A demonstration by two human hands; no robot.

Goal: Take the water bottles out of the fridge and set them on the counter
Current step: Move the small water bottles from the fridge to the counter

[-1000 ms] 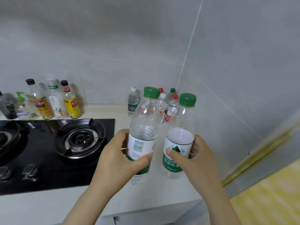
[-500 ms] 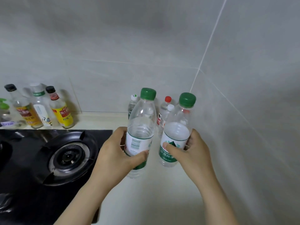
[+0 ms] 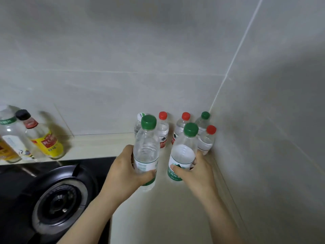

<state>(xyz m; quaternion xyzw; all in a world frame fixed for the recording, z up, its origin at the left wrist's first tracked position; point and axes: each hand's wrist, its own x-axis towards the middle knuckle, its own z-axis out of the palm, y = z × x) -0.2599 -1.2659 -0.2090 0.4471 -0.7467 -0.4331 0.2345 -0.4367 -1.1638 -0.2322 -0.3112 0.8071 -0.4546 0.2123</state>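
My left hand (image 3: 123,173) grips a clear water bottle (image 3: 146,147) with a green cap around its label. My right hand (image 3: 195,173) grips a second green-capped water bottle (image 3: 183,152) the same way. Both bottles are upright, low over the pale counter (image 3: 167,208); I cannot tell if their bases touch it. Behind them, in the wall corner, stand several more water bottles (image 3: 205,140) with red, green and white caps.
A black gas hob with a round burner (image 3: 58,203) lies to the left of my left arm. Condiment bottles (image 3: 44,138) stand against the back wall at far left. Tiled walls close the counter at the back and right.
Both hands have carried their bottles forward and down toward the counter corner. The view has shifted right, and more of the bottles in the corner now show.
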